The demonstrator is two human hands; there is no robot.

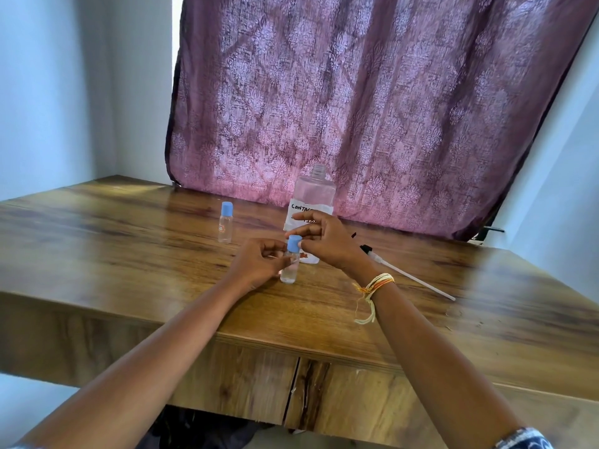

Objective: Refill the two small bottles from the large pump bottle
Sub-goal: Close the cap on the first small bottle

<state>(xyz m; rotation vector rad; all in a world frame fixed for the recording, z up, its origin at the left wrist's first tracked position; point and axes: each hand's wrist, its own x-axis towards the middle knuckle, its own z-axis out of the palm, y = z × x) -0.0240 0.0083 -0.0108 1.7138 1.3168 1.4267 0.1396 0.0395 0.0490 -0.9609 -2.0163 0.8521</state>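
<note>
While it stands upright on the wooden worktop (pixel 129 228), the nearer small bottle (pixel 289 270) is held by both hands at once: the left hand (pixel 259 262) has its fingers closed around the clear body, and the right hand (pixel 327 241) pinches the blue cap (pixel 294 244) between thumb and forefinger, its other fingers spread loose above. A little clear liquid shows at the bottom of this bottle. Just behind it, partly hidden by the right hand, stands the large bottle (pixel 312 196), clear, its threaded neck open and a white hand-lettered label on its front. The pump head with its long white dip tube (pixel 418 278) lies flat on the worktop to the right, well clear of the bottles. The second small bottle (pixel 225 223), capped in blue, stands upright and apart to the left. A bundle of yellow and orange threads (pixel 372 286) circles the right wrist. Behind the worktop hangs a patterned purple curtain (pixel 356 92).
</note>
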